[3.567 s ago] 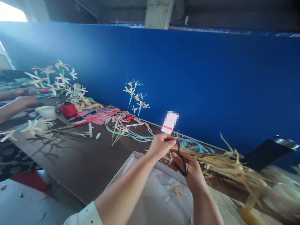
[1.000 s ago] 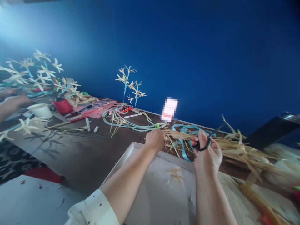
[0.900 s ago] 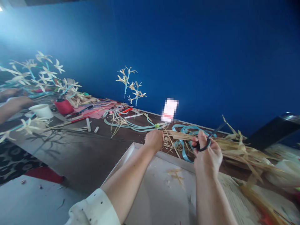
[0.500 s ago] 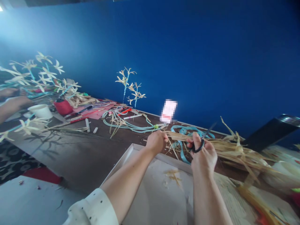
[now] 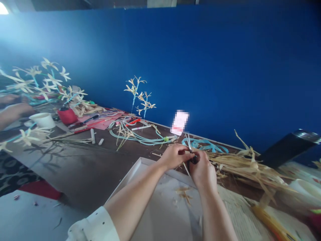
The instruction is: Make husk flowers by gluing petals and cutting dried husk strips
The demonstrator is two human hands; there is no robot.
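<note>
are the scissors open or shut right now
Slightly open, as far as shows: the scissors in the right hand point up with two thin blades spread in a narrow V beside the left hand.

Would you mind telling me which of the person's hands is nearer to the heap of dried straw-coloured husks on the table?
Right. The right hand sits just beside the heap of dried straw-coloured husks; the left hand is farther off, on the right hand's far side.

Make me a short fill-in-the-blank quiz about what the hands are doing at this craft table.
1. The right hand holds black-handled ____.
2. The left hand pinches a thin dry ____ at the blades.
3. Both hands are above the far edge of a white ____.
4. The wall behind the table is ____.

Missing words: scissors; strip; tray; blue.
</note>
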